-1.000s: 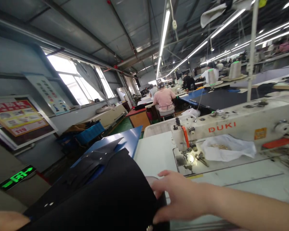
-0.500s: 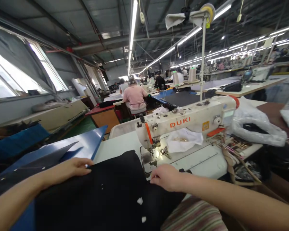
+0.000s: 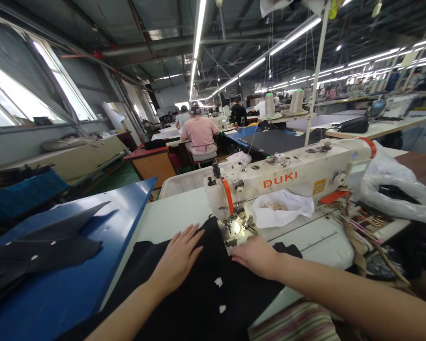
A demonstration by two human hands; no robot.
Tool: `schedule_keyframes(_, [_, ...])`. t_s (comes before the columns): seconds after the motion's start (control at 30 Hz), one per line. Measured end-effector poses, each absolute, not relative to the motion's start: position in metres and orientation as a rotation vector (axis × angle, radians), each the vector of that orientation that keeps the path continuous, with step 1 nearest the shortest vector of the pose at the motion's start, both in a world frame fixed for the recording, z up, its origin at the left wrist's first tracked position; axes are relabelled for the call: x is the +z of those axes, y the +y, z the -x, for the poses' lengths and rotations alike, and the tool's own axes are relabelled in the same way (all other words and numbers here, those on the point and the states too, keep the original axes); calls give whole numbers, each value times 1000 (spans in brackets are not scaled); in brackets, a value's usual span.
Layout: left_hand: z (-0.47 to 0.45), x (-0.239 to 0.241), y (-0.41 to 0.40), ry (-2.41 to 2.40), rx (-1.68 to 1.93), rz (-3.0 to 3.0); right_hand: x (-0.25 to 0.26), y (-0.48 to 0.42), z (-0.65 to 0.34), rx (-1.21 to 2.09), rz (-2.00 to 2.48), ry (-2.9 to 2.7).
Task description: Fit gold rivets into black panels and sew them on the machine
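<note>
A large piece of black fabric [image 3: 195, 303] lies over the front of the sewing machine's bed, with two small white bits on it. My left hand [image 3: 179, 258] rests flat on the fabric, fingers spread and pointing toward the needle area. Close to the presser foot [image 3: 236, 218], my right hand [image 3: 257, 256] is closed on the fabric near its edge, with the fingertips partly hidden. The white sewing machine [image 3: 280, 177] stands just beyond both hands, its needle area lit.
A white cloth pouch [image 3: 284, 208] with small pieces inside sits on the machine bed. More dark cut pieces [image 3: 57, 244] lie on the blue table [image 3: 81, 284] at left. Clear plastic bags [image 3: 394, 189] are at right. A person in pink [image 3: 199, 133] sits ahead.
My left hand has moved right from the fabric's left edge and now lies flat on it. The fabric's top edge has come up beside the presser foot. The view has shifted slightly.
</note>
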State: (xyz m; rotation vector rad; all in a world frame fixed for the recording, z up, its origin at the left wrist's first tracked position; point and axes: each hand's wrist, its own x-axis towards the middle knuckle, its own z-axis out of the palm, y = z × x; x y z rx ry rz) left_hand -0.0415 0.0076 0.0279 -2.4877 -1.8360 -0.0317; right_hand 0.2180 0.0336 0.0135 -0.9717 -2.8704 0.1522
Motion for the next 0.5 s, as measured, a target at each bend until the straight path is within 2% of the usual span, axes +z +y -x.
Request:
schedule_keyframes(0.27, [3,-9,-4,-1833,-50,2563,22,47,-231,228,905,-2973])
schedule_keyframes(0.5, [7,-30,-15,-1655,-216,2521,-2,15,-242,66,904,-2903])
